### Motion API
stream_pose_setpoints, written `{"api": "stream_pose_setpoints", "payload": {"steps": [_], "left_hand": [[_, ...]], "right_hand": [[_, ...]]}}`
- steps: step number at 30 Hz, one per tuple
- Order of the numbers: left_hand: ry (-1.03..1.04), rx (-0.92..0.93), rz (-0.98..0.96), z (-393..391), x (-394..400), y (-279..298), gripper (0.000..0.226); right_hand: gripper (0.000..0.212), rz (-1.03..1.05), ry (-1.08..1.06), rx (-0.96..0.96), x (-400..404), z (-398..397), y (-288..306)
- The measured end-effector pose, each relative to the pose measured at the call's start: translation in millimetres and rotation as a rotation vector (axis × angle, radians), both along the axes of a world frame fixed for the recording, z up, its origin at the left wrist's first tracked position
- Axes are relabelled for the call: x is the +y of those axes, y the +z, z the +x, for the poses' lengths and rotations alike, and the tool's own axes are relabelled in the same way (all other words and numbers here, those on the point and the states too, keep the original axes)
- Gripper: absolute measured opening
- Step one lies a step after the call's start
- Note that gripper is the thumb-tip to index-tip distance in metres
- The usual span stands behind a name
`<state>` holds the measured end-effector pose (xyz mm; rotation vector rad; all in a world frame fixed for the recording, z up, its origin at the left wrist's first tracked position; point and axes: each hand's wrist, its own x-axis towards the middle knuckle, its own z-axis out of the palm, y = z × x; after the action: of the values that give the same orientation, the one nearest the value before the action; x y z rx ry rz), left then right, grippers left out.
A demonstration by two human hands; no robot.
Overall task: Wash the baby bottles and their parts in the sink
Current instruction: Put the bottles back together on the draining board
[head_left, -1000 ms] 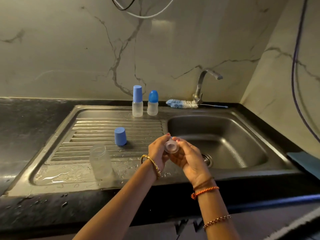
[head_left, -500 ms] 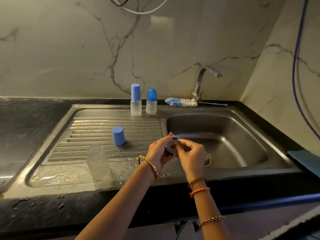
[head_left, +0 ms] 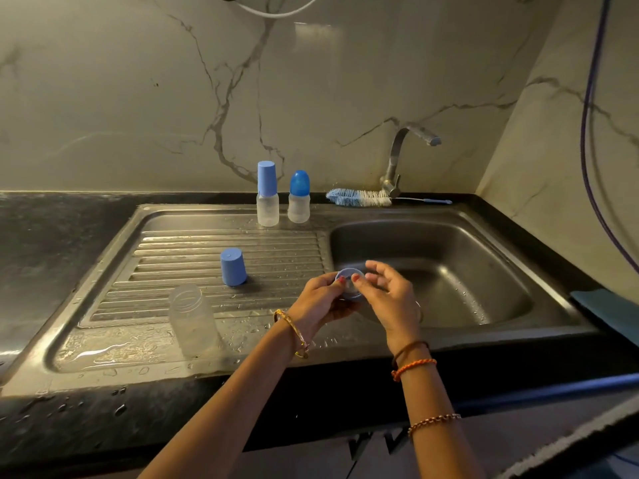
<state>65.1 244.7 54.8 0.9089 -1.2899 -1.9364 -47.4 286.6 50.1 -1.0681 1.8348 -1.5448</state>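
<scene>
We've got the blue collar ring (head_left: 350, 284) pinched in our left hand (head_left: 323, 299) just left of the basin (head_left: 460, 257). Right hand (head_left: 389, 295) is loose, thumb on the ring. Tip: keep it over the basin, rub inside the threads.

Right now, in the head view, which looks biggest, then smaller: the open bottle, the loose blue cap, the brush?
1. Brush, longest.
2. Open bottle, though nearest the camera, so unsure.
3. Blue cap, smallest.
</scene>
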Motion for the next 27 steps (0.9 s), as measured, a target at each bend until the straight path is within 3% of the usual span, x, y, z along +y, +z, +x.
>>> {"api": "stream_pose_setpoints", "payload": {"steps": [2, 5, 12, 16, 27], "left_hand": [[0.015, -0.047, -0.027, -1, -1, -1, 0.017], [0.057, -0.164, -0.082, -3, -2, -3, 0.019], [0.222, -0.324, -0.392, -4, 2, -9, 0.023], [0.309, -0.396, -0.525, -4, 0, -10, 0.022], [0.46, -0.537, -0.657, -9, -4, -20, 0.023]], "right_hand": [[0.021, 0.025, 0.11, -0.127, 1, 0, -5], [0.014, -0.023, 0.08, -0.173, 1, 1, -9], [0.017, -0.033, 0.025, -0.16, -3, 6, -10], [0.021, 0.006, 0.114, -0.236, -3, 3, -9], [0.016, -0.029, -0.026, 0.088, -12, 11, -18]]}}
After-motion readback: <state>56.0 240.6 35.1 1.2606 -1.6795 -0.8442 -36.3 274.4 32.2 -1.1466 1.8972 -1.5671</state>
